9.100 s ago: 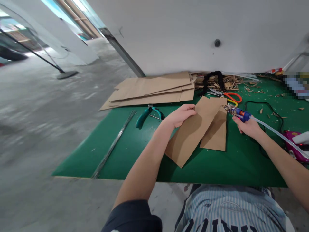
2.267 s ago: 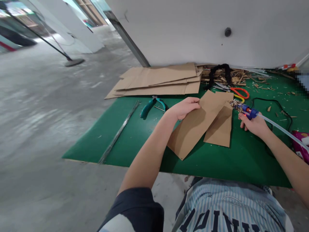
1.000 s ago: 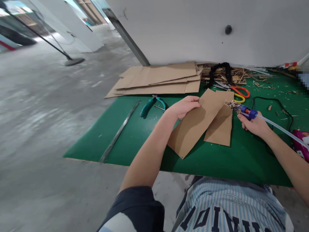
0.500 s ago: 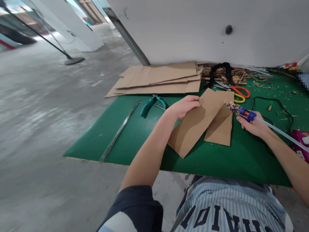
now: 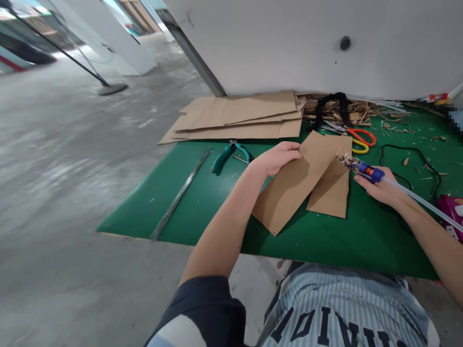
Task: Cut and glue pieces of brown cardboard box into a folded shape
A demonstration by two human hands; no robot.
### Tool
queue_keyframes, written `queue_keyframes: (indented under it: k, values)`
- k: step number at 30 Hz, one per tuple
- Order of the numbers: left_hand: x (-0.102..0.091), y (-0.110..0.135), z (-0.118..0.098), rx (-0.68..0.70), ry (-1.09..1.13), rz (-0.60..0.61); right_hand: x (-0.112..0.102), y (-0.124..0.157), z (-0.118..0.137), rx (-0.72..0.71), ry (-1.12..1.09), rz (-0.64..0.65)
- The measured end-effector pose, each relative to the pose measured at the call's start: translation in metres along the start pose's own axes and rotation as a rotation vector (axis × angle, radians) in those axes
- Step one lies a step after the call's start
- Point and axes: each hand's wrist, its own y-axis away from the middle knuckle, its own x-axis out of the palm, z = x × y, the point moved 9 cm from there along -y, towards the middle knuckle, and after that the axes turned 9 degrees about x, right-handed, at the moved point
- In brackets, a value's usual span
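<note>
Left hand (image 5: 277, 159) at the upper edge of the top cardboard piece (image 5: 285, 197), fingers together and curled over that edge, thumb out of sight; it seems to pinch the piece, which lies slantwise across a second cardboard piece (image 5: 331, 197). The two overlap on the green mat (image 5: 325, 246), near the person's front edge of it. Right hand (image 5: 379, 185) wraps a blue glue gun (image 5: 367, 171), fingers together around the barrel, and a clear glue stick (image 5: 415, 202) runs back past the wrist. The gun's crusted tip sits just above the right corner of the top piece, apparently not touching. So far, two pieces are cut and laid together; no glue bead can be made out on them, and whether they are joined cannot be told. The cardboard stack (image 5: 235, 120) lies flat beyond them, and wood scraps (image 5: 343, 113) are heaped at the far edge. Teal pliers (image 5: 226, 159) and metal rods (image 5: 179, 195) lie to the left, red scissors (image 5: 363, 137) to the far right of the pieces, all untouched by either hand. Against the earliest view, the gun has swung flatter and its tip points more leftward, while the left hand keeps nearly the same grip.
</note>
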Motion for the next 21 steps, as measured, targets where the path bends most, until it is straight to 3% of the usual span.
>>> queue_keyframes:
  k: [6,13,21]
  values:
    - [0.000,-0.001,0.002,0.001,0.013,-0.011,0.000,0.003,0.014,-0.088,0.046,0.011]
    - [-0.001,-0.001,0.003,0.003,0.009,-0.019,0.003,0.003,-0.003,0.080,-0.118,0.050]
    - [0.000,0.001,-0.001,-0.001,-0.011,-0.021,0.003,0.000,-0.009,0.120,-0.092,0.022]
